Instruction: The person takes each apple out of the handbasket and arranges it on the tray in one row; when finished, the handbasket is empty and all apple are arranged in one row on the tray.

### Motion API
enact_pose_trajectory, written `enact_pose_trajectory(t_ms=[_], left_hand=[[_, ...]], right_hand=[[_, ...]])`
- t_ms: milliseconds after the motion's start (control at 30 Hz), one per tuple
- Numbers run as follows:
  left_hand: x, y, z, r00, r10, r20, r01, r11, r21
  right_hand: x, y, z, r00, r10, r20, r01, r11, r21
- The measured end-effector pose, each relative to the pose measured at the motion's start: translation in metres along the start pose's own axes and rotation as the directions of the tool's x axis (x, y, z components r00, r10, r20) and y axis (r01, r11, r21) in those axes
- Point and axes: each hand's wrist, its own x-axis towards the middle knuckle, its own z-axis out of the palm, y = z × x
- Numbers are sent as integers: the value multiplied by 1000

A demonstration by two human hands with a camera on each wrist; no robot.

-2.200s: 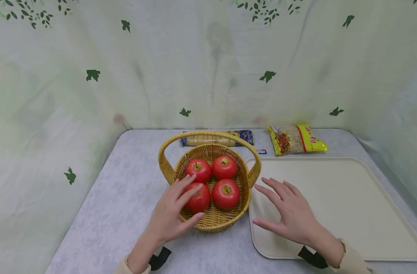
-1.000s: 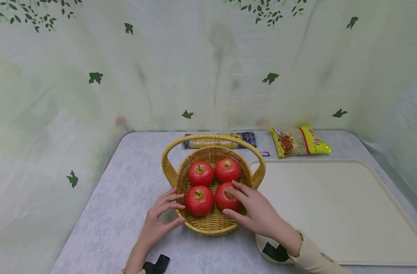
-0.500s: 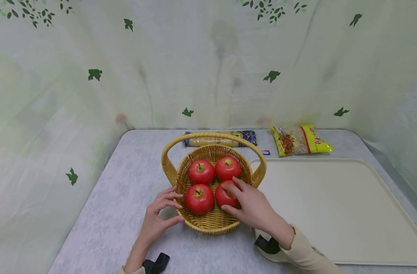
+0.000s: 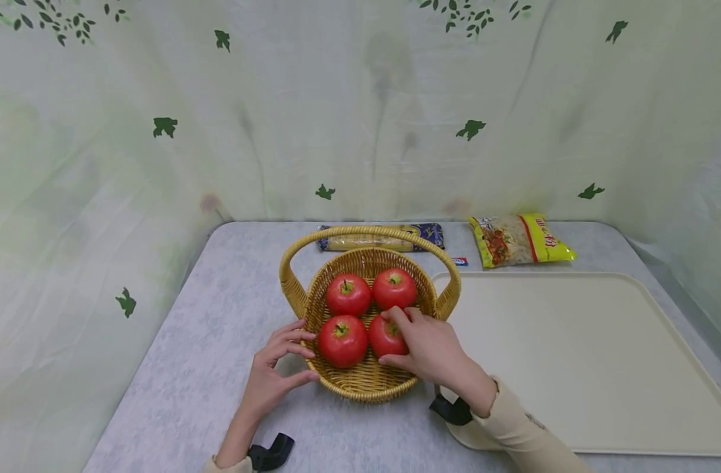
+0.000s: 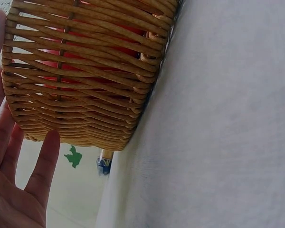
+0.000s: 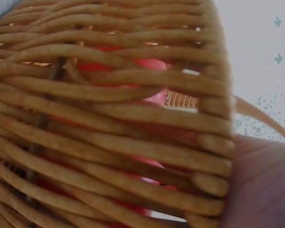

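Note:
A round wicker basket [image 4: 366, 387] with a tall arched handle stands mid-table, holding several red apples [image 4: 343, 341] with stems up. My right hand [image 4: 440, 348] reaches over the basket's right rim, thumb and fingers curved round the front right apple [image 4: 385, 338]. In the right wrist view the basket wall [image 6: 109, 104] fills most of the picture and hides the fingers. On the other side my left hand [image 4: 271, 374] touches the left rim. The left wrist view has its fingers [image 5: 42, 164] fairly straight, spread along the outside of the weave.
A large cream tray [image 4: 573, 361] lies to the right, its left edge close to the basket. Along the back are a long pack of noodles [image 4: 369, 240], a small blue and red packet [image 4: 459, 261] and a yellow food bag [image 4: 520, 241]. A printed curtain [image 4: 360, 112] hangs behind.
My right hand has moved from above the tray to the front right apple and closed in on it, shifting it slightly left. My left hand has drawn back from over the apples to the left rim.

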Motion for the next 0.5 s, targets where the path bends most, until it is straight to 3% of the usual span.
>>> enact_pose_trajectory(t_ms=[500], left_hand=[[0,-2,0,1000,21,-7,-21,1000,3]], right_hand=[[6,0,8,999,37,-14,-37,999,13]])
